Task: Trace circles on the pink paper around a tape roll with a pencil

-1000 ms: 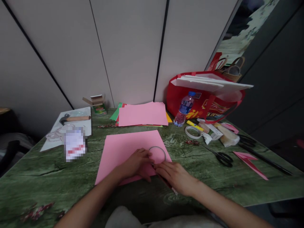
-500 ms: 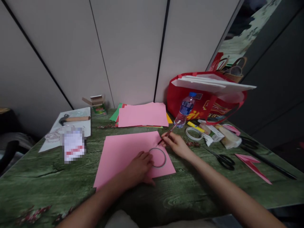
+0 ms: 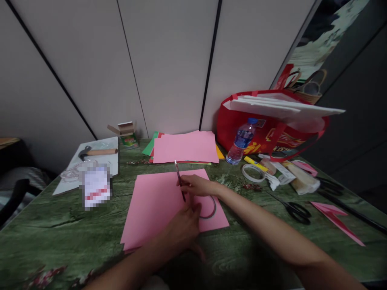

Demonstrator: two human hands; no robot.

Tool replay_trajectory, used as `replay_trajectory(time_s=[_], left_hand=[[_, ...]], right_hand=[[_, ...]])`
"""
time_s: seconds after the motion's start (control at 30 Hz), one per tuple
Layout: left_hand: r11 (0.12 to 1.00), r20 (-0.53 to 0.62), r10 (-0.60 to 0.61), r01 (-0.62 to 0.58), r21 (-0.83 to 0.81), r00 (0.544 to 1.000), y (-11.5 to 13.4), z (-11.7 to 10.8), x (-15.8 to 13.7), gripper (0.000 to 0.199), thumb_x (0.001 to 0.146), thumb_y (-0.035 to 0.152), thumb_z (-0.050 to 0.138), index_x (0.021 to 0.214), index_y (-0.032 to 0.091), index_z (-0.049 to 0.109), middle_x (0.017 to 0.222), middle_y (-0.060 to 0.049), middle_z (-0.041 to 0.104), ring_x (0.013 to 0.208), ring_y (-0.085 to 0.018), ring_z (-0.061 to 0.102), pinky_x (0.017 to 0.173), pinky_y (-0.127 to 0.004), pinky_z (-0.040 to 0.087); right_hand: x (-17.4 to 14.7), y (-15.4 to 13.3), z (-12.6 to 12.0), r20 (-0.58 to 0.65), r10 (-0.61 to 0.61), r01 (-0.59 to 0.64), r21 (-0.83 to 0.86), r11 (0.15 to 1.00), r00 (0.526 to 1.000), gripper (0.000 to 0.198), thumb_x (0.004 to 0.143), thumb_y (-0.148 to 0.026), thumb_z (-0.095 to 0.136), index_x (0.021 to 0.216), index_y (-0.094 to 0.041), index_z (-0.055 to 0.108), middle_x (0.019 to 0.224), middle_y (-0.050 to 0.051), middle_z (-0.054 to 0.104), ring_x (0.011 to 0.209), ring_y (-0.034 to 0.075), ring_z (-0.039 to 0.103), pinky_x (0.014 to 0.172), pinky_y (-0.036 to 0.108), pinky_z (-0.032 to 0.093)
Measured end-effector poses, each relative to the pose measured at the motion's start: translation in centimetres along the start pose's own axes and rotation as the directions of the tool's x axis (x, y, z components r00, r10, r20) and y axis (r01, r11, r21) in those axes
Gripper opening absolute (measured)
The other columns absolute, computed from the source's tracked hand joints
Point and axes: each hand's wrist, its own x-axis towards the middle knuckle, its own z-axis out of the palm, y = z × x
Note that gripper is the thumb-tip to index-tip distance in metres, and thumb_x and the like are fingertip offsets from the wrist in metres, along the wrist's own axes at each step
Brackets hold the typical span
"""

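Observation:
A pink sheet of paper (image 3: 151,201) lies on the table, with the edge of another pink sheet showing under its lower left corner. On its right half rests a thin grey ring (image 3: 215,207), its left side hidden by my hands. My left hand (image 3: 189,223) presses on the ring's left edge, fingers bent and close together. My right hand (image 3: 196,186) crosses above it, closed on a slim dark pen (image 3: 178,173). The pen stands nearly upright, its tip low over the paper left of the ring; whether it touches cannot be seen.
Behind lie stacked coloured sheets (image 3: 186,148). To the right are a water bottle (image 3: 242,141), a red bag (image 3: 229,125), a tape roll (image 3: 244,173), a yellow glue stick (image 3: 255,164) and black scissors (image 3: 298,211). A hammer (image 3: 101,152) and small box (image 3: 129,139) are left.
My right hand with the pen has swung from the ring's upper right to its left side, over my left hand. The view has shifted slightly; my left hand stays at the ring.

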Motion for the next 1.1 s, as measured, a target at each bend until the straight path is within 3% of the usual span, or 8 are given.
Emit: replay_trajectory(time_s=[0.2,0.4,0.63,0.83,0.9,1.0,1.1], left_hand=[[0.997,0.048,-0.050,0.052,-0.050,0.998,0.2,-0.3,-0.1,0.102,0.058,0.085,0.048,0.106,-0.004,0.063,0.112,-0.030,0.059,0.106,-0.041,0.053,0.100,-0.050,0.026],[0.995,0.058,-0.045,0.050,-0.081,0.997,0.1,-0.5,-0.1,0.094,0.060,0.082,0.050,0.104,0.000,0.064,0.113,-0.028,0.059,0.108,-0.039,0.052,0.098,-0.048,0.028],[0.996,-0.018,-0.028,0.026,-0.091,0.999,-0.1,0.1,-0.3,0.092,0.062,0.080,0.052,0.105,0.000,0.063,0.116,-0.028,0.058,0.116,-0.040,0.049,0.107,-0.049,0.019],[0.997,0.006,-0.039,0.039,-0.072,0.999,0.0,-0.1,-0.2,0.095,0.061,0.078,0.055,0.112,-0.002,0.060,0.123,-0.028,0.054,0.115,-0.040,0.051,0.109,-0.049,0.021],[0.996,0.017,-0.060,0.061,-0.067,0.998,0.1,-0.4,-0.3,0.078,0.070,0.069,0.056,0.111,0.004,0.063,0.126,-0.025,0.054,0.117,-0.041,0.049,0.106,-0.054,0.024],[0.994,0.029,-0.083,0.085,-0.071,0.996,0.1,-0.6,-0.5,0.037,0.089,0.040,0.052,0.107,0.011,0.066,0.130,-0.021,0.052,0.121,-0.040,0.046,0.101,-0.057,0.031],[0.992,0.018,-0.093,0.094,-0.084,0.996,-0.2,-0.3,-0.8,0.030,0.091,0.016,0.044,0.114,0.006,0.060,0.131,-0.022,0.051,0.123,-0.035,0.046,0.098,-0.049,0.039]], right_hand=[[1.0,-0.7,0.2,0.270,-0.086,0.142,-0.195,0.971,0.959,0.010,0.086,-0.016,0.055,0.094,-0.015,0.060,0.084,0.004,0.065,0.075,0.014,0.059,0.066,0.024,0.044],[0.8,-0.4,0.0,0.269,-0.090,0.145,-0.192,0.971,0.959,0.005,0.083,-0.016,0.059,0.086,-0.015,0.062,0.079,0.002,0.065,0.070,0.013,0.058,0.062,0.022,0.043],[0.3,1.2,-0.8,0.019,-0.073,0.075,-0.150,0.986,0.997,0.004,0.084,-0.016,0.053,0.086,-0.016,0.057,0.076,0.000,0.061,0.068,0.013,0.055,0.060,0.022,0.041],[-0.4,4.0,-2.1,-0.212,-0.047,0.023,-0.116,0.993,0.976,0.006,0.080,-0.015,0.053,0.074,-0.017,0.051,0.063,-0.004,0.050,0.057,0.010,0.044,0.054,0.022,0.033],[-0.8,5.1,-2.5,-0.293,-0.018,-0.010,-0.091,0.996,0.956,0.008,0.078,-0.016,0.052,0.071,-0.017,0.049,0.058,-0.006,0.046,0.053,0.010,0.041,0.051,0.022,0.031],[-2.0,6.3,-2.5,-0.434,0.021,-0.042,-0.038,0.998,0.901,0.011,0.080,-0.024,0.050,0.072,-0.018,0.048,0.057,-0.006,0.045,0.052,0.010,0.040,0.051,0.022,0.032],[-3.8,6.5,-2.0,-0.590,0.056,-0.040,0.040,0.998,0.805,0.018,0.086,-0.035,0.044,0.079,-0.019,0.046,0.059,-0.005,0.046,0.053,0.012,0.044,0.053,0.023,0.037]])
